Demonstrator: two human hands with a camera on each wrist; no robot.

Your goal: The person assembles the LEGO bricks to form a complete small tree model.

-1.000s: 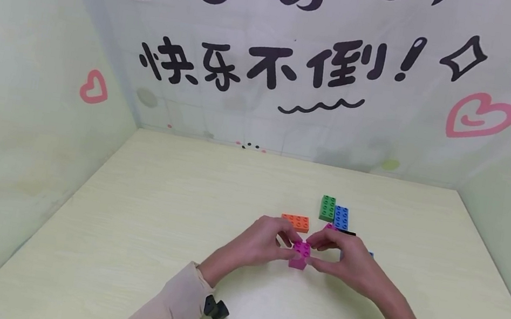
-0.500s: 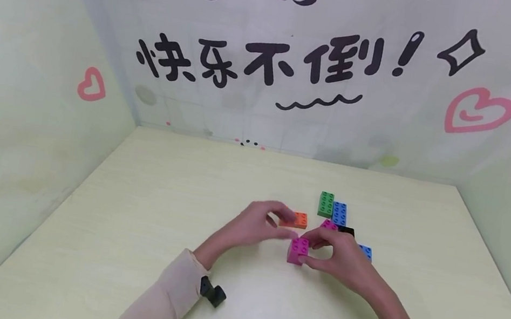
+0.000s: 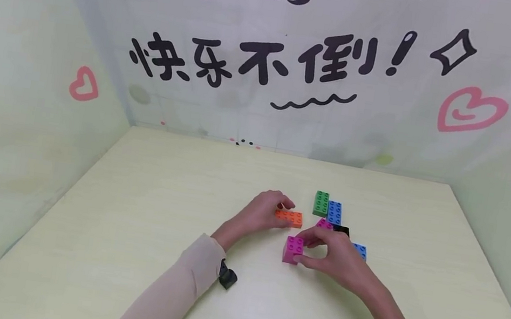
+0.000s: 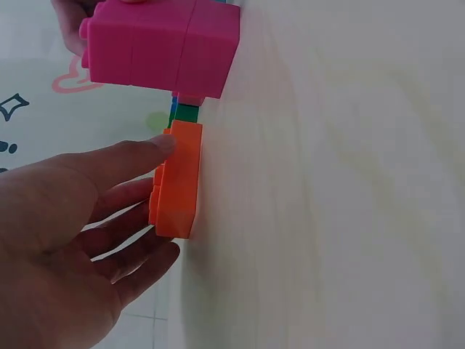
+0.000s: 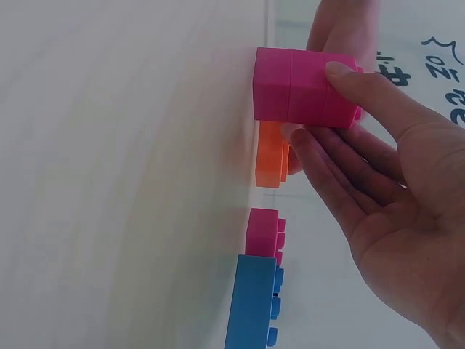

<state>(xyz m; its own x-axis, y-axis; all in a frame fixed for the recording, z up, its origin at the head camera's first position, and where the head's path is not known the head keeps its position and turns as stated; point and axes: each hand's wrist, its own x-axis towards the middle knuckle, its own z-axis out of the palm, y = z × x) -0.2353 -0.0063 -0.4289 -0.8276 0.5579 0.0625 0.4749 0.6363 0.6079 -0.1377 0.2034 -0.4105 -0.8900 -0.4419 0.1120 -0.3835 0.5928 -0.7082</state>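
My right hand (image 3: pixel 337 254) pinches a stack of pink toy building bricks (image 3: pixel 293 251) between thumb and fingers. Seams in the stack (image 5: pixel 290 87) show in the right wrist view, and its studs face up in the head view. My left hand (image 3: pixel 261 212) is at an orange building brick (image 3: pixel 295 219) lying just behind the stack. In the left wrist view, the thumb lies against the near side of the orange brick (image 4: pixel 180 182) and the fingers reach behind it, partly hidden. The two hands are apart.
Beyond the right hand lie a green brick (image 3: pixel 321 203), a blue brick (image 3: pixel 334 212), another pink brick (image 3: pixel 324 224) and a black piece (image 3: pixel 341 230). A second blue brick (image 3: pixel 360 251) is partly hidden by the right hand. Walls border the pale table (image 3: pixel 129 218).
My left hand has let go of the pink stack, moved back and closed round the orange brick. My right hand keeps hold of the stack, which stays nearly in place.
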